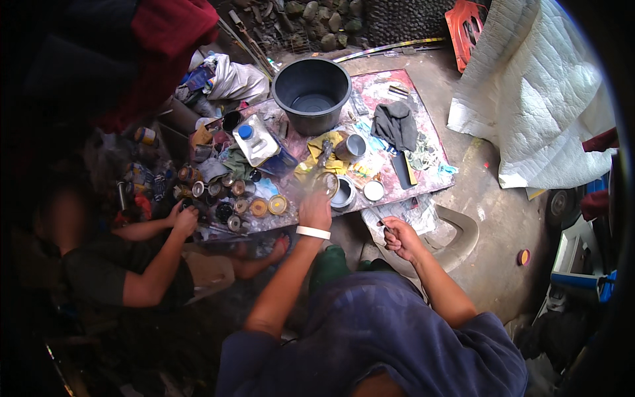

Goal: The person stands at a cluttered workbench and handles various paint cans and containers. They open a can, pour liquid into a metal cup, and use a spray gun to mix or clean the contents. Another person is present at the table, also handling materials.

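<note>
My left hand (316, 210), with a white band at its wrist, is closed at the table's near edge round a small round container (326, 184), partly hidden by the fingers. An open can (343, 193) with a grey inside stands right beside it, and a white-topped round tin (374, 191) sits further right. Over the near edge, my right hand (401, 238) is closed on a thin stick-like tool (380, 218) that points up and left; its exact kind is too small to tell. Yellow cloth (306, 169) lies beyond my left hand.
A large black tub (311, 92), a blue-capped metal canister (256, 140), a grey cloth (395, 126) and a grey can (352, 147) stand or lie on the stained table (433, 142). Several small tins crowd its left. A co-worker's hands (184, 217) work there. A curved grey panel (456, 241) lies on the floor.
</note>
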{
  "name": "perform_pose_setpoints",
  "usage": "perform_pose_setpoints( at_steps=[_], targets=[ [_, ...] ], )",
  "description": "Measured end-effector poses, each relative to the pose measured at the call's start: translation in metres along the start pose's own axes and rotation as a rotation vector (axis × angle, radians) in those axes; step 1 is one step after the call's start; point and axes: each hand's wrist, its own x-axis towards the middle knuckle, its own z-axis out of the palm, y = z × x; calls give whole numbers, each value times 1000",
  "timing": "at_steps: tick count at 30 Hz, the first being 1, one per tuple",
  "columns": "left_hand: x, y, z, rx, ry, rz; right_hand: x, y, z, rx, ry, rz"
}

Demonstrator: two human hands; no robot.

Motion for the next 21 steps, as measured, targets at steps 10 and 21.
perform_pose_setpoints(
  at_steps=[10,21],
  targets=[
    [3,2,47,103,-102,305,-37,4,-24,65,69,-110],
    [20,9,44,155,-376,169,-31,6,-2,-32,40,-127]
  ],
)
